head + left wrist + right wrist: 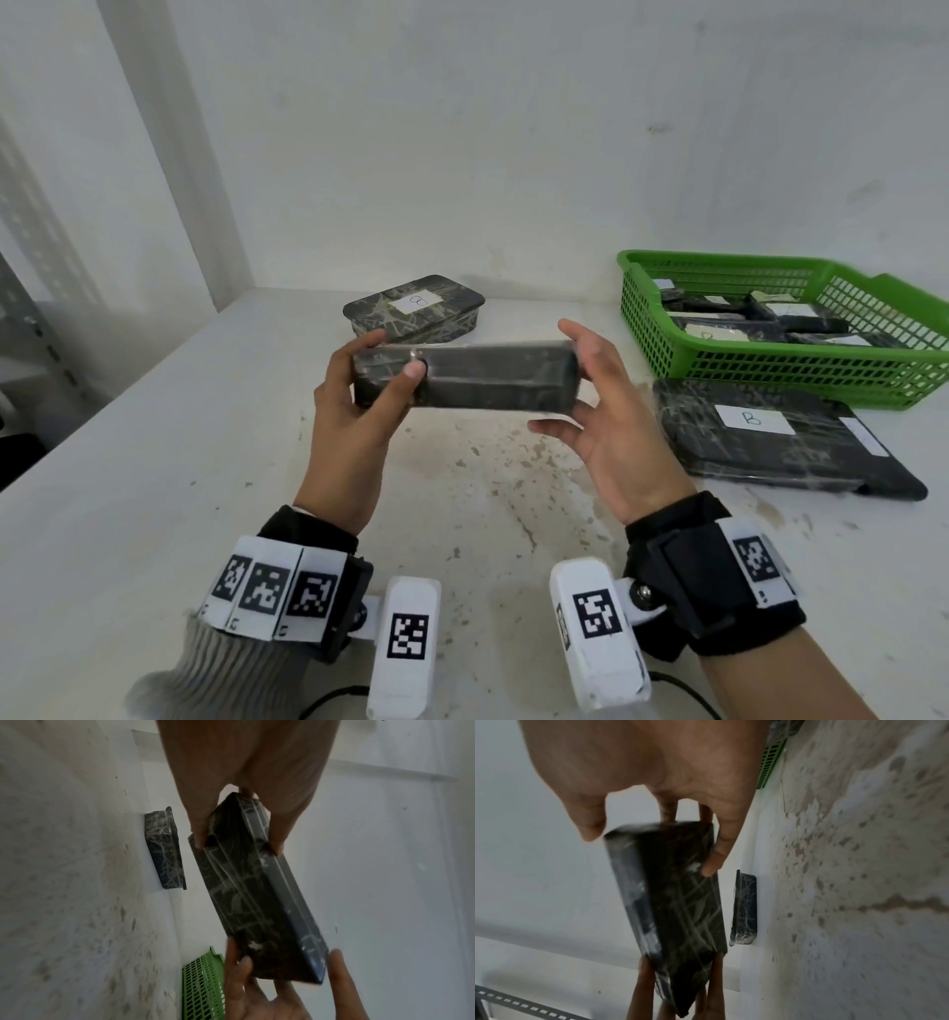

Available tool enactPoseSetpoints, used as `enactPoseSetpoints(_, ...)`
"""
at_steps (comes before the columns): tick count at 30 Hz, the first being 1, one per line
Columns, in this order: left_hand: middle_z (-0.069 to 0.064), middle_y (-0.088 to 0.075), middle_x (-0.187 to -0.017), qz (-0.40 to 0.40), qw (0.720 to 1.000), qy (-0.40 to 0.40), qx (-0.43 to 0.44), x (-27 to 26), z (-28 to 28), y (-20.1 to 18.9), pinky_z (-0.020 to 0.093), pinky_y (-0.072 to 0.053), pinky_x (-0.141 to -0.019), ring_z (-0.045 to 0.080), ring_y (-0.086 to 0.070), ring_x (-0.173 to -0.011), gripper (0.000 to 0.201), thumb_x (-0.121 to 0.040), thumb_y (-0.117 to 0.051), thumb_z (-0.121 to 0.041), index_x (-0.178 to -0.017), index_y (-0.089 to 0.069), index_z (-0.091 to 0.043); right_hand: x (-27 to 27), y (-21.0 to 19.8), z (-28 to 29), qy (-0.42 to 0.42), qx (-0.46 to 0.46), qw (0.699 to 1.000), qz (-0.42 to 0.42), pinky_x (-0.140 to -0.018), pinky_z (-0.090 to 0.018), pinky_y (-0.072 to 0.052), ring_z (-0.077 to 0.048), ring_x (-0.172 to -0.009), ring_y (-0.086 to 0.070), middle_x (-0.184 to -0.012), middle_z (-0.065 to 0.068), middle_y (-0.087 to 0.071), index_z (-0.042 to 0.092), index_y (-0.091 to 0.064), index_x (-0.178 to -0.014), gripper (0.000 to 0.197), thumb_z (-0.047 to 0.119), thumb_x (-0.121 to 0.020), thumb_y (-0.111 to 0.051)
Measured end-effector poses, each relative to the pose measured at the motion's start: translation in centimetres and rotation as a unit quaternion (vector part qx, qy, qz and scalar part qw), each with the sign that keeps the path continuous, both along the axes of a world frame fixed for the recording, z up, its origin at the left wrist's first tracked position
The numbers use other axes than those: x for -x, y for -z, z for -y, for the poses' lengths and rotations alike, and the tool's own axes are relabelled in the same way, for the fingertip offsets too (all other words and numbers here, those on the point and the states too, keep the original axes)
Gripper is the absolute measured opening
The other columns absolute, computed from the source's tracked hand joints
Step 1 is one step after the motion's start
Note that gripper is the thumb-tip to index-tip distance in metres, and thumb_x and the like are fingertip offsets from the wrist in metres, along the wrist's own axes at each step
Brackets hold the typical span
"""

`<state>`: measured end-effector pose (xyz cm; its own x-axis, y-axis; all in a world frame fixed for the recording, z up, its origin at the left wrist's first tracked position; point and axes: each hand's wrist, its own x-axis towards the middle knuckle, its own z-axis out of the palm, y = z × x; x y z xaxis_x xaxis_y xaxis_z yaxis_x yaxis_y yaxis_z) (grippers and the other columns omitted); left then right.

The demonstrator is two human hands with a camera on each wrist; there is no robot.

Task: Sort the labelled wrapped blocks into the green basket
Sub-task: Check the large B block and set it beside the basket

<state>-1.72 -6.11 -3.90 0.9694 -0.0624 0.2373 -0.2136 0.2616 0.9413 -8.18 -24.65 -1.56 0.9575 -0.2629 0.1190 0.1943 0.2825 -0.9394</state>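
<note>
Holding dark wrapped block (pixel 464 377) level above white table (pixel 154 462): left hand (pixel 354 406) pinches one end, right hand (pixel 601 411) cradles other; green basket (pixel 770 360) right.

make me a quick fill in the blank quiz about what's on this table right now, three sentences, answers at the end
1. The held block is gripped at its ends by ____ hands.
2. The basket on the table is coloured ____.
3. The letter on the white label of the flat block lying in front of the basket is ____.

Missing words: both; green; B
</note>
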Motion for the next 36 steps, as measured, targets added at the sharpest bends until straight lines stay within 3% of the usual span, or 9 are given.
enactPoseSetpoints(3,0.015,-0.059,-0.124,-0.060,0.996,0.010,0.059,-0.4,0.1,0.1,0.038,-0.055,-0.095,0.023,-0.066,-0.110,0.069,-0.076,-0.065,-0.041,-0.133,-0.047,-0.007,0.1,0.0,0.1,-0.023,0.000,1.000,0.010,-0.056,-0.028,-0.055,-0.019,-0.075,-0.068,-0.120,-0.003,-0.058,0.034,-0.054,-0.129,0.054,0.061,-0.083,-0.053)
enactPoseSetpoints(8,0.009,-0.059,-0.111,-0.132,0.989,0.057,0.045,-0.3,0.7,0.2,0.036,-0.060,-0.082,0.021,-0.065,-0.092,0.050,-0.095,-0.054,-0.034,-0.134,-0.047,-0.005,0.3,0.1,-0.3,-0.129,-0.012,0.991,-0.011,-0.043,-0.021,-0.052,-0.027,-0.077,-0.074,-0.113,-0.012,-0.072,0.022,-0.058,-0.131,0.059,0.056,-0.086,-0.040)
enactPoseSetpoints(10,0.008,-0.054,-0.120,-0.152,0.986,0.073,0.015,-0.2,0.6,0.1,0.042,-0.057,-0.085,0.023,-0.059,-0.101,0.060,-0.090,-0.058,-0.040,-0.141,-0.042,-0.012,0.3,0.1,-0.4,-0.120,-0.039,0.992,0.000,-0.050,-0.023,-0.057,-0.029,-0.076,-0.074,-0.106,-0.015,-0.074,0.017,-0.065,-0.120,0.054,0.052,-0.083,-0.047)
enactPoseSetpoints(13,0.001,-0.032,-0.150,-0.146,0.983,0.107,-0.027,0.0,0.2,-0.2,0.047,-0.056,-0.089,0.033,-0.051,-0.123,0.102,-0.071,-0.078,-0.057,-0.151,-0.018,-0.043,0.0,0.2,-0.3,-0.049,-0.056,0.997,0.031,-0.067,-0.029,-0.061,-0.030,-0.088,-0.073,-0.106,-0.014,-0.073,0.016,-0.072,-0.102,0.041,0.043,-0.071,-0.066)
enactPoseSetpoints(16,-0.006,-0.024,-0.159,-0.058,0.982,0.175,-0.031,0.9,0.3,-0.7,0.043,-0.060,-0.081,0.031,-0.066,-0.112,0.105,-0.062,-0.072,-0.057,-0.148,-0.010,-0.059,-0.1,0.5,-0.2,0.017,0.010,0.998,0.058,-0.079,-0.034,-0.059,-0.027,-0.107,-0.068,-0.117,-0.014,-0.068,0.015,-0.072,-0.104,0.039,0.036,-0.072,-0.073)
enactPoseSetpoints(20,-0.014,-0.037,-0.153,0.057,0.973,0.213,-0.062,1.9,0.8,-0.9,0.034,-0.060,-0.076,0.023,-0.070,-0.106,0.085,-0.072,-0.069,-0.045,-0.147,-0.028,-0.052,0.1,0.4,-0.6,-0.077,0.006,0.996,0.035,-0.087,-0.035,-0.057,-0.025,-0.114,-0.065,-0.125,-0.012,-0.066,0.016,-0.066,-0.121,0.040,0.039,-0.089,-0.059)
enactPoseSetpoints(24,-0.001,-0.056,-0.137,0.080,0.981,0.174,-0.039,2.0,0.8,-1.0,0.035,-0.059,-0.080,0.024,-0.070,-0.104,0.058,-0.074,-0.072,-0.036,-0.129,-0.059,-0.027,0.1,0.5,-1.3,-0.112,-0.019,0.992,0.047,-0.085,-0.032,-0.057,-0.024,-0.117,-0.063,-0.131,-0.012,-0.062,0.015,-0.060,-0.131,0.044,0.035,-0.091,-0.058)
enactPoseSetpoints(30,-0.005,-0.061,-0.124,0.063,0.985,0.160,-0.025,1.8,0.8,-0.8,0.038,-0.060,-0.075,0.025,-0.073,-0.096,0.046,-0.072,-0.073,-0.034,-0.114,-0.064,-0.018,0.3,0.7,-1.8,-0.084,-0.014,0.995,0.055,-0.074,-0.026,-0.056,-0.026,-0.105,-0.067,-0.121,-0.015,-0.067,0.012,-0.068,-0.116,0.044,0.036,-0.078,-0.064)
enactPoseSetpoints(36,0.004,-0.061,-0.125,0.050,0.986,0.156,-0.014,1.7,0.6,-0.9,0.037,-0.060,-0.071,0.026,-0.072,-0.096,0.041,-0.073,-0.071,-0.038,-0.109,-0.067,-0.018,0.2,0.5,-1.6,-0.112,-0.038,0.992,0.033,-0.089,-0.038,-0.057,-0.029,-0.117,-0.063,-0.128,-0.016,-0.063,0.011,-0.063,-0.125,0.055,0.045,-0.083,-0.063)
